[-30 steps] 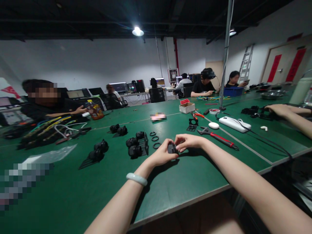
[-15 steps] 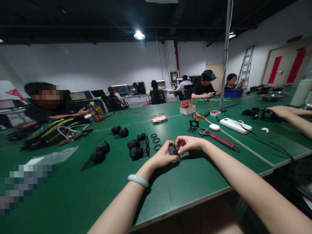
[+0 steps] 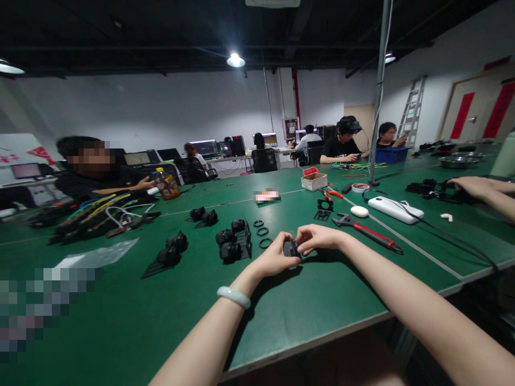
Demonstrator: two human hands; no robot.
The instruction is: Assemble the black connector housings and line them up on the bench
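Here, blocky matte-black part [image 3: 290,248] between hands [image 3: 276,257].

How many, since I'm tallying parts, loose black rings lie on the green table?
3, in a row just beyond the left hand: the far ring, the middle ring and the near ring. Others may be hidden.

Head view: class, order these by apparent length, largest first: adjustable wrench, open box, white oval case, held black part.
1. Adjustable wrench
2. Open box
Unranked below these: white oval case and held black part, which look much alike; the part is partly hidden.
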